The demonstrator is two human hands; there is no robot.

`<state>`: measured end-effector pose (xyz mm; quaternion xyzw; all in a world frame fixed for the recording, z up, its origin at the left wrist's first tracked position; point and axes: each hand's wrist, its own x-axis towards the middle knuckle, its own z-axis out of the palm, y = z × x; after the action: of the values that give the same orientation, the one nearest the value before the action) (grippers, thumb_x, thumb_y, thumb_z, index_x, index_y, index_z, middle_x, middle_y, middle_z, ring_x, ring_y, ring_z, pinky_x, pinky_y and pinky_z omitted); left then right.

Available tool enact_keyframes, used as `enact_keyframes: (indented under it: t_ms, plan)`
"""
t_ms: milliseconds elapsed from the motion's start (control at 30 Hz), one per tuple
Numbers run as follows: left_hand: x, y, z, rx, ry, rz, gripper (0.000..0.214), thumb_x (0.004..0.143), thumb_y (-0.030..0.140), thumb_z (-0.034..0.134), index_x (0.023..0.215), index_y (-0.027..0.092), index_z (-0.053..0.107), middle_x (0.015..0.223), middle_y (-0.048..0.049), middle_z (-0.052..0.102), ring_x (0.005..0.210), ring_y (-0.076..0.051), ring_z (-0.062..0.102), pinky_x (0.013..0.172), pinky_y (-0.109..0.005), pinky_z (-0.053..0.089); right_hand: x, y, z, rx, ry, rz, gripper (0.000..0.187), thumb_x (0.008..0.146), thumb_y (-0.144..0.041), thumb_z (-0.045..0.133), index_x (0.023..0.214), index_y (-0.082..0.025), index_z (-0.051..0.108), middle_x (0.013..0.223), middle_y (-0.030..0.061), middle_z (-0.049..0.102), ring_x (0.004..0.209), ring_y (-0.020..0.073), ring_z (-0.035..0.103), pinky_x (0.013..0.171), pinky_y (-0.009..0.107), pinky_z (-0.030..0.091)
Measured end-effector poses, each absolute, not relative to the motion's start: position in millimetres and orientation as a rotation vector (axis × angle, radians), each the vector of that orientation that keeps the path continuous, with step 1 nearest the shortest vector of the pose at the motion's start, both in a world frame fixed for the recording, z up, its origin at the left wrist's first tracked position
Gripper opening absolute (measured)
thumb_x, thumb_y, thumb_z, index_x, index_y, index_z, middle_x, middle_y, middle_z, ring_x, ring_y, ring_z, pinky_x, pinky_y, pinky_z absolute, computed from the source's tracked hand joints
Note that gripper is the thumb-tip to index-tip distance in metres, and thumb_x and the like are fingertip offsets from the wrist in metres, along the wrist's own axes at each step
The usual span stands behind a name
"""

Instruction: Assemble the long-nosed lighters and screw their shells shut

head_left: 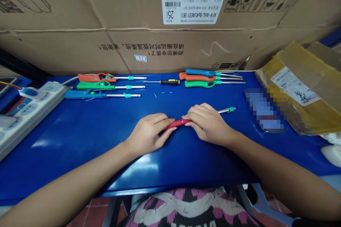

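Observation:
A red long-necked gas lighter [176,124] is held level above the blue table by both hands. My left hand [150,133] pinches the end of its red handle between thumb and fingers. Wrapped round the other part of the handle is my right hand [206,122], which hides the trigger area. The lighter's metal tube comes out to the right, with a teal piece [230,110] near its tip. Beyond the hands lies a black and yellow screwdriver [170,82], and a few tiny white slivers [163,93] are on the table in front of it.
At the back left lie orange [97,77], green [96,85] and blue [85,94] lighters with teal pieces on their tubes. Several more lighters [202,84] are at the back right. A white power strip [34,108], a blurred-out flat object [265,110] and a taped carton [317,110] flank the table.

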<state>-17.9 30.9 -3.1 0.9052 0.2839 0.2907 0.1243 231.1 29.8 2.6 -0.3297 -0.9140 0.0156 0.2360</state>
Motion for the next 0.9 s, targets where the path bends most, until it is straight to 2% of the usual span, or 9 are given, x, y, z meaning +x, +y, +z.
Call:
enact_keyframes:
  t_ms: [267, 500, 767, 900]
  plan:
    - [-26, 43, 0, 2.648, 0.839, 0.805, 0.025, 0.097, 0.029, 0.063, 0.115, 0.012, 0.071, 0.098, -0.0087, 0.075, 0.086, -0.019, 0.07, 0.077, -0.031, 0.057, 247, 41, 6, -0.976, -2.482, 0.255, 0.018, 0.1, -0.032, 0.058, 0.109, -0.02, 0.067, 0.104, 0.0054, 0.071, 0.096, 0.0202, 0.062, 0.084, 0.037, 0.043]
    - [-39, 58, 4, 2.638, 0.885, 0.876, 0.026, 0.097, 0.032, 0.065, 0.112, 0.012, 0.072, 0.101, -0.0097, 0.075, 0.091, -0.02, 0.071, 0.083, -0.031, 0.059, 269, 55, 3, -1.04, -2.419, 0.328, 0.014, 0.097, -0.029, 0.063, 0.106, -0.02, 0.068, 0.101, 0.0077, 0.068, 0.097, 0.0217, 0.062, 0.089, 0.039, 0.049]
    - [-36, 50, 8, 2.514, 0.911, 0.973, 0.021, 0.094, 0.03, 0.068, 0.104, 0.013, 0.075, 0.088, -0.0064, 0.076, 0.077, -0.016, 0.07, 0.074, -0.027, 0.057, 264, 52, 3, -1.071, -2.429, 0.119, 0.013, 0.098, -0.026, 0.057, 0.101, -0.017, 0.067, 0.09, 0.0088, 0.066, 0.087, 0.0247, 0.06, 0.075, 0.039, 0.049]
    - [-32, 45, 12, 2.3, 1.009, 0.995, 0.018, 0.091, 0.031, 0.071, 0.097, 0.015, 0.078, 0.087, -0.0058, 0.077, 0.073, -0.015, 0.07, 0.07, -0.025, 0.056, 264, 48, 10, -1.081, -2.426, 0.148, 0.015, 0.1, -0.025, 0.053, 0.105, -0.017, 0.064, 0.098, 0.0097, 0.068, 0.089, 0.0238, 0.063, 0.077, 0.038, 0.05]
